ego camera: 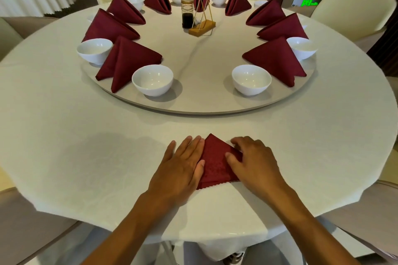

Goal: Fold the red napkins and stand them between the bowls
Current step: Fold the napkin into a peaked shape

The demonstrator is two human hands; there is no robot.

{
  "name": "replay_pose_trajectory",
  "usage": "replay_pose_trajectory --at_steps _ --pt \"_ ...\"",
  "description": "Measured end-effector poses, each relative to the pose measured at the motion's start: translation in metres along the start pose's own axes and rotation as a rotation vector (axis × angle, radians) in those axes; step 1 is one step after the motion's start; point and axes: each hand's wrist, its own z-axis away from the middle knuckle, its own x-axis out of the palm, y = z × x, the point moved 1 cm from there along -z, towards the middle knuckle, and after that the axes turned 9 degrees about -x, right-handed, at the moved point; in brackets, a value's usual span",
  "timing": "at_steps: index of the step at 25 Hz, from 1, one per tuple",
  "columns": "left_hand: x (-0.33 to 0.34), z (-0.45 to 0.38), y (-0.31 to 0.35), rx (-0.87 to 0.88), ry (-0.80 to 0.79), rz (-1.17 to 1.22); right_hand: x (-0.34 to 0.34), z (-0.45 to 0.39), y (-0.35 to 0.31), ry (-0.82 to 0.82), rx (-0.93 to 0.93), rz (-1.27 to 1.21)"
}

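- Round dining table [86,157] under a pale cloth, with a turntable [198,105] in the middle carrying white bowls and standing red napkins; cream chairs around it
- We have the current napkin [215,161] lying flat on the cloth at the near edge, folded to a point aimed away from us, between our two hands
- Left hand [183,165]: fingers straight and released, palm pressing the napkin's left flap
- Right hand [252,161]: fingers curled, fingertips [228,154] bearing on the right flap; whether they pinch the cloth we cannot tell
- Open slot: between the near left bowl [153,79] and near right bowl [251,79], beyond our fingertips
- Risk, as we judge it: lifting either hand too soon lets the flaps spring open; uneven creases would make the napkin slump when stood; reaching over could knock a bowl
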Motion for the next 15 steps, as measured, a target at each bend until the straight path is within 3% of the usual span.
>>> replay_pose_trajectory --at_steps 3,6,8,10,12,14,15 --pt "-0.001 0.001 0.001 -0.051 0.050 -0.010 -0.018 -0.035 -0.004 -0.235 0.230 -0.351" --pt "-0.005 0.003 0.001 -0.072 0.144 0.025 -0.030 -0.046 -0.005 -0.407 0.283 -0.555" --pt "-0.015 0.004 0.003 -0.068 0.271 0.145 -0.043 -0.039 -0.004 -0.424 0.292 -0.741" --pt "-0.037 0.001 0.004 -0.097 0.440 0.299 -0.061 -0.033 -0.006 -0.329 0.261 -0.951" --pt "-0.069 -0.009 0.014 -0.133 0.543 0.436 -0.080 -0.036 -0.015 -0.103 0.222 -1.144" --pt "-0.094 -0.027 0.028 -0.122 0.479 0.536 -0.088 -0.052 -0.029 0.182 0.191 -1.191" --pt "-0.100 -0.041 0.034 -0.120 0.360 0.588 -0.088 -0.066 -0.036 0.304 0.168 -1.078"
